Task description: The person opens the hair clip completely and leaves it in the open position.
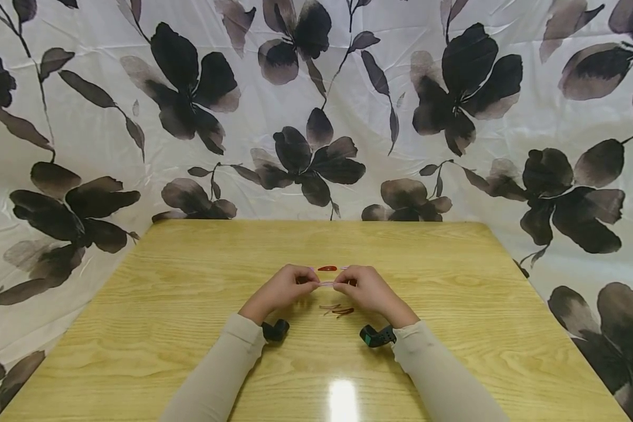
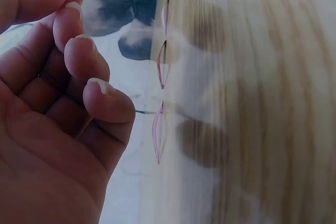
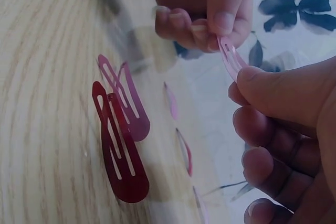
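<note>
Above the table, a pink snap hair clip [image 3: 231,61] is held between both hands. My left hand [image 1: 289,285] pinches one end with thumb and forefinger; its other fingers curl loosely in the left wrist view. The other end is pinched by the thumb and forefinger of my right hand [image 1: 368,287]. Beyond the hands, a red hair clip [image 1: 327,268] lies in a row between two pink ones, partly hidden by the fingers in the head view. Closer to me, a dark red clip [image 3: 128,184] lies beside a pink clip [image 3: 138,127], both unsnapped.
The wooden table [image 1: 190,351] meets a flower-patterned cloth [image 1: 380,117] at its back and sides. A black camera is strapped to each wrist, the left one [image 1: 276,331] and the right one [image 1: 375,336] just above the tabletop. Glare shows near the front edge.
</note>
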Action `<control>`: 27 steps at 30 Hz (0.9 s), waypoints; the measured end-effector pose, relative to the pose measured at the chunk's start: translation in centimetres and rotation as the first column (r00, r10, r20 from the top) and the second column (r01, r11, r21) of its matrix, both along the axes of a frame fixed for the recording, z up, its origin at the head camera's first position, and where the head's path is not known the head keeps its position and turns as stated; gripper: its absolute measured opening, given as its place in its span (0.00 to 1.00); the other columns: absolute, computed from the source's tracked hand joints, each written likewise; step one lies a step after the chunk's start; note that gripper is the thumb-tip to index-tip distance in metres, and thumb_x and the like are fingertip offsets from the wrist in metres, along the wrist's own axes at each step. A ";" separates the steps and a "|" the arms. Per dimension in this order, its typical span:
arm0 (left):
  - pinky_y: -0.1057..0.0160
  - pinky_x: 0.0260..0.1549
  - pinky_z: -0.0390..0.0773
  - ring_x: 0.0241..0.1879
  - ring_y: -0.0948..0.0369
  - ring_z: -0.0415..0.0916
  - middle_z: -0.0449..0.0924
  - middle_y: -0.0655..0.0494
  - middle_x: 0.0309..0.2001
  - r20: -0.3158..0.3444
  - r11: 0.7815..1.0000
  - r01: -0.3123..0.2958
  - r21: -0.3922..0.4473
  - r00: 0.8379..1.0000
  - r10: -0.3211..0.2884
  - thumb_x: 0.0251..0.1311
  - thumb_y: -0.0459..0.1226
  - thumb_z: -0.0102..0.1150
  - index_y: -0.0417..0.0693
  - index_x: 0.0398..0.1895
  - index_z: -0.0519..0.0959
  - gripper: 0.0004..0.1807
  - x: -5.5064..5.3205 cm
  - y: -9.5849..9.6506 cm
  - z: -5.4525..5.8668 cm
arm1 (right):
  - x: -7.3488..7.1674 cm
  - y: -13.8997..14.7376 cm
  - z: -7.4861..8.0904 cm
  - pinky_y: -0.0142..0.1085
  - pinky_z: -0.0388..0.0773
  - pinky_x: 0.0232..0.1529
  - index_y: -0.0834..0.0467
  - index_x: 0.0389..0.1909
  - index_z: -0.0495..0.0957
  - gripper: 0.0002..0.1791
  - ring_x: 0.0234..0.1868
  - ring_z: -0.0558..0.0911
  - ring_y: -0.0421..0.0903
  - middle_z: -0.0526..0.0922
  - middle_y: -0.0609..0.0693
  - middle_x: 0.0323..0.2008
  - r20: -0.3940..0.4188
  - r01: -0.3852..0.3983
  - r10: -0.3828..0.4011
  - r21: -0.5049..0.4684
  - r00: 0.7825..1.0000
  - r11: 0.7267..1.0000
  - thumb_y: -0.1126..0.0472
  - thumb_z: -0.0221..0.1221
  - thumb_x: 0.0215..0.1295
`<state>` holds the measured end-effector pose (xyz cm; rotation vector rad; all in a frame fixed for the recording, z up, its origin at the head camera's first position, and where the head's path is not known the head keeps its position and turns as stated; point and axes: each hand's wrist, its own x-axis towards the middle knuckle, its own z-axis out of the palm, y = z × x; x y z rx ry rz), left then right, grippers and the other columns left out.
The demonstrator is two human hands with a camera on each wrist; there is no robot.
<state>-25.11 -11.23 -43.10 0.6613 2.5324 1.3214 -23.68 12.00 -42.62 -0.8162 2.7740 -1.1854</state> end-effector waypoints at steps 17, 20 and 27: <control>0.60 0.40 0.73 0.38 0.59 0.72 0.82 0.46 0.45 0.047 0.998 0.032 0.056 0.998 -0.035 0.69 0.40 0.54 0.43 0.44 0.83 0.11 0.0 -0.3 -0.2 | 0.0 0.0 -0.2 0.34 0.74 0.36 0.55 0.37 0.85 0.09 0.32 0.74 0.40 0.81 0.41 0.32 -0.014 -0.012 0.012 -0.012 1.000 1.000 0.56 0.60 0.67; 0.60 0.41 0.73 0.40 0.57 0.72 0.81 0.48 0.46 0.059 0.997 0.032 0.070 0.998 -0.036 0.69 0.40 0.54 0.45 0.45 0.83 0.11 0.1 -0.3 -0.2 | 0.0 0.0 -0.2 0.34 0.73 0.35 0.55 0.38 0.85 0.09 0.31 0.74 0.41 0.81 0.41 0.32 -0.007 -0.010 0.010 -0.007 1.000 1.000 0.56 0.60 0.67; 0.60 0.40 0.73 0.46 0.56 0.73 0.81 0.52 0.46 0.059 0.995 0.047 0.090 0.997 -0.052 0.69 0.40 0.53 0.51 0.44 0.83 0.10 0.3 -0.3 -0.1 | 0.0 0.0 -0.1 0.33 0.72 0.33 0.56 0.38 0.85 0.09 0.30 0.74 0.40 0.81 0.41 0.32 -0.008 -0.015 0.015 -0.008 1.000 1.000 0.56 0.60 0.67</control>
